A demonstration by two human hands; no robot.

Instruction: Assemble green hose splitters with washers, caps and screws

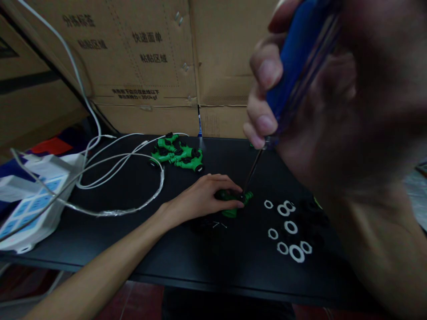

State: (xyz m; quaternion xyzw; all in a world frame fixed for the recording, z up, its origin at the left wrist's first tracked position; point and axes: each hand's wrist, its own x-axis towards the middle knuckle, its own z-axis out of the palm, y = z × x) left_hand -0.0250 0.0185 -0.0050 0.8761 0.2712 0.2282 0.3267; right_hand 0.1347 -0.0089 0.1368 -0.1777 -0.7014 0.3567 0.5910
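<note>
In my right hand [320,84], raised close to the camera, is a screwdriver [293,66] with a blue handle, the fingers wrapped round it. Its dark shaft slants down to a green plastic hose fitting [230,212] on the table. My left hand [213,192] grips that fitting, thumb on the near side and fingers over the far side, covering much of it. The screwdriver's tip meets the fitting's black part by the left fingertips; whether it sits in a screw is too small to tell. A few thin screws [220,224] lie just in front of the fitting.
Several green fittings with black parts [180,153] lie at the back of the black table [207,262]. White ring washers [291,227] and dark pieces [313,211] are spread at the right. A white power strip [40,200] and looping cables [133,155] occupy the left; cardboard [140,58] stands behind.
</note>
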